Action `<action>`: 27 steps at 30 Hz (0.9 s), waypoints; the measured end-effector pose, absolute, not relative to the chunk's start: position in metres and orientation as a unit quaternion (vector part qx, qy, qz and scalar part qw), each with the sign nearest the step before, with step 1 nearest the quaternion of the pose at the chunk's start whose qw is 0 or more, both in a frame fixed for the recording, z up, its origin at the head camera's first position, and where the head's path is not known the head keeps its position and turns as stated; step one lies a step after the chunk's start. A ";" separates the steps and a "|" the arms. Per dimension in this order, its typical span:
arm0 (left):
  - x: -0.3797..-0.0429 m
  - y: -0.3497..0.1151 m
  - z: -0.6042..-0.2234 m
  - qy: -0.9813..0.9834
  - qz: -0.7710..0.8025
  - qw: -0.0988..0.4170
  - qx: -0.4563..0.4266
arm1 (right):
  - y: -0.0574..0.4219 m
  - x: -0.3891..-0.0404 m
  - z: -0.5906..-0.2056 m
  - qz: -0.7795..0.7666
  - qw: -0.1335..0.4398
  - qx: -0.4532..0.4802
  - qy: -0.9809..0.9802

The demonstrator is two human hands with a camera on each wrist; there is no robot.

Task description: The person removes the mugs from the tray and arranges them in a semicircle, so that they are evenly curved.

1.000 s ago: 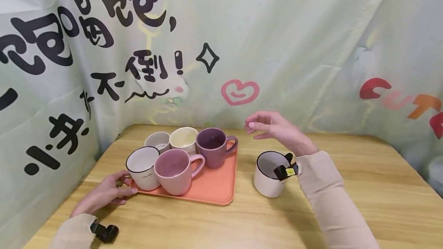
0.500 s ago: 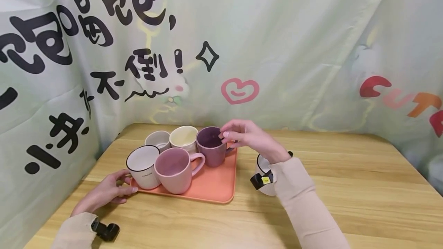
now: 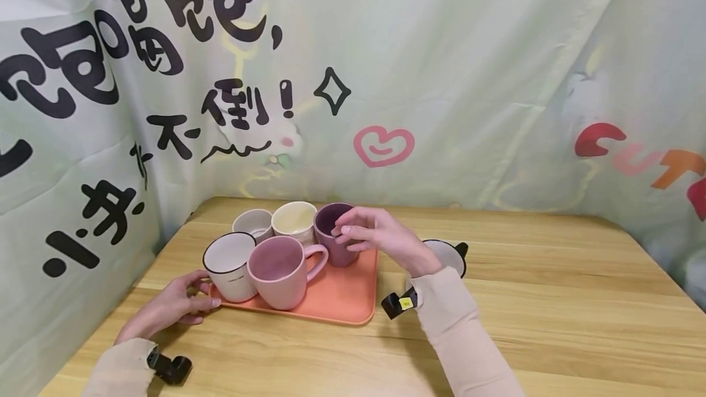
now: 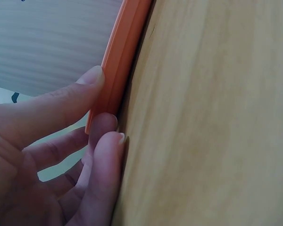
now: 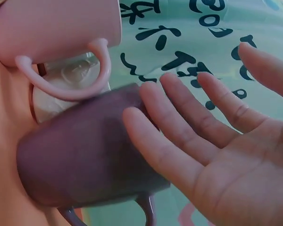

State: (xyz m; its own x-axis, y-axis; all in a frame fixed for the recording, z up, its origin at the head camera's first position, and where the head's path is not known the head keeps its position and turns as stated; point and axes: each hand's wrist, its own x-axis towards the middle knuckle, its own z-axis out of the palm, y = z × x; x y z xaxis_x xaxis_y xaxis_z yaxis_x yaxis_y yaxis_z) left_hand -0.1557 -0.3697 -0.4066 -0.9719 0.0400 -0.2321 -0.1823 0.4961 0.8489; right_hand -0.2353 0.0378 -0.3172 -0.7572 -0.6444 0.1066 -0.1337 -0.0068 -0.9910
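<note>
At the near left corner of an orange tray (image 3: 342, 302), my left hand (image 3: 168, 305) grips the rim, thumb on top and fingers curled at the edge in the left wrist view. My right hand (image 3: 380, 238) is over the purple mug (image 3: 343, 256) at the tray's back right. In the right wrist view its fingers (image 5: 167, 150) are spread and fairly straight beside that mug, holding nothing; contact is hard to tell. Also on the tray stand a pink mug (image 3: 278, 283), a black-rimmed white mug (image 3: 231, 283), a cream mug (image 3: 293, 219) and a grey cup (image 3: 254, 225).
Right of the tray, another white mug (image 3: 448, 255) with a black rim and black handle stands on the wooden table (image 3: 551, 299), partly behind my right forearm. A printed cloth (image 3: 469, 78) hangs behind and along the left side.
My right hand has come left and slightly down, from above the table near the right-hand white mug to the purple mug. The left hand and the mugs stay put.
</note>
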 end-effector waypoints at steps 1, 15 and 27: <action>-0.155 -0.370 -0.407 0.858 0.500 0.110 -0.039 | 0.036 -0.234 -0.318 -0.650 0.201 -0.290 0.673; -0.156 -0.367 -0.404 0.856 0.504 0.107 -0.044 | 0.022 -0.226 -0.319 -0.566 0.236 -0.392 0.686; -0.154 -0.365 -0.407 0.859 0.499 0.104 -0.047 | 0.013 -0.224 -0.332 -0.572 0.269 -0.406 0.660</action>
State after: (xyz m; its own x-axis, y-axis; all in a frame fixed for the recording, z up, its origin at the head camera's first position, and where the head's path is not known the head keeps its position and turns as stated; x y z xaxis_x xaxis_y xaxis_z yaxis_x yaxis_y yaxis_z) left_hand -0.1543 -0.3649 -0.4071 -0.9740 0.0226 -0.2256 -0.1847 0.4980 0.8473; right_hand -0.2245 0.0135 -0.3322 -0.5258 -0.8435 0.1096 -0.2280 0.0156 -0.9735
